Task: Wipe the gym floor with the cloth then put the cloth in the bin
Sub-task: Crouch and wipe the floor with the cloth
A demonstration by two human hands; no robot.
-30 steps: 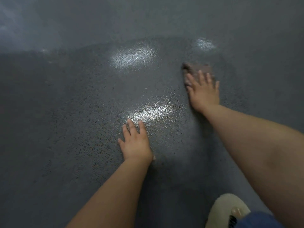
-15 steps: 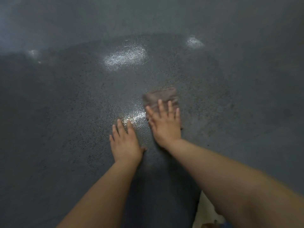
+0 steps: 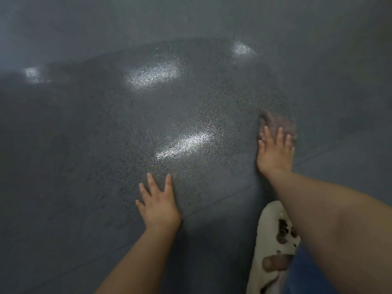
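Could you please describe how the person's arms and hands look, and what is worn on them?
Both forearms are bare, with no sleeves in view. The left hand shows no ring, watch or glove. The right hand also has no glove or watch; it is blurred, so small details such as a ring cannot be told.

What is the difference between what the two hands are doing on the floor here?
The right hand presses flat on a brownish cloth; the left hand lies on the bare floor with nothing under it. The right hand reaches farther from the person, the left sits closer in. The right hand and cloth look motion-blurred, the left looks sharper. Both are palm down with fingers straight.
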